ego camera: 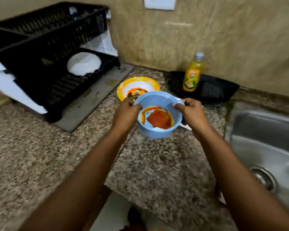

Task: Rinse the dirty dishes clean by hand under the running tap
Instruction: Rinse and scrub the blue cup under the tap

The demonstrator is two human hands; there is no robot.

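A light blue bowl [157, 101] with orange-red sauce pooled in its bottom is held above the granite counter [157, 164]. My left hand [126, 114] grips its left rim and my right hand [193, 114] grips its right rim, thumbs inside. Behind the bowl lies a yellow-rimmed white plate [140, 83] smeared with sauce, partly hidden by the bowl. Something white [185, 126] pokes out from under my right hand. The steel sink [265, 135] lies at the right edge; no tap or water is in view.
A black dish rack [45, 52] holding a white bowl [83, 64] stands at the back left on a grey mat [90, 100]. A yellow dish soap bottle [193, 74] stands on a black tray [212, 90] behind the sink. The sink drain [264, 178] is visible.
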